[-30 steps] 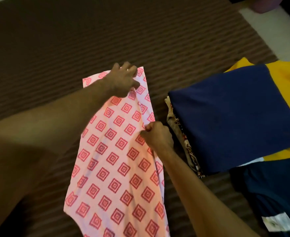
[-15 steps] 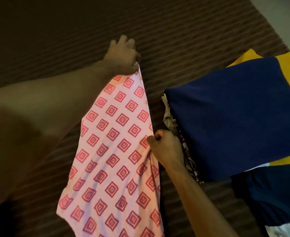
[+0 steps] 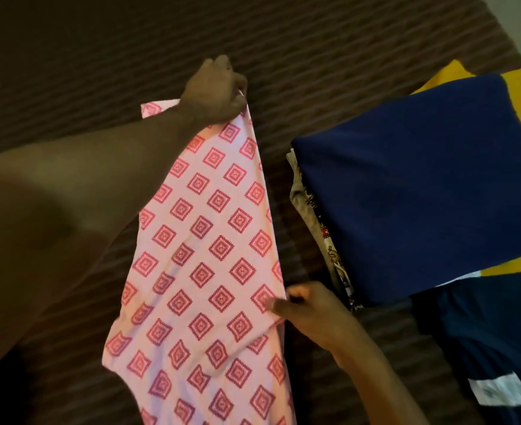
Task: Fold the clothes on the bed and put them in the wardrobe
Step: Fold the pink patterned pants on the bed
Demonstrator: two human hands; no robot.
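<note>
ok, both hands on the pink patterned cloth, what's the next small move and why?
Probably carry the far end gripped by the left hand toward the right hand, halving the pink cloth: it lies long and narrow, pinched at both points.

one head-worn view looks steeply down, close over the bed (image 3: 345, 41)

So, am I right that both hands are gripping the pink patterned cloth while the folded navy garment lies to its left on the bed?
Not quite: the head view shows the navy garment to the right of the pink cloth, not its left. The rest holds: the left hand grips its far end, the right hand pinches its right edge, on the bed.
</note>
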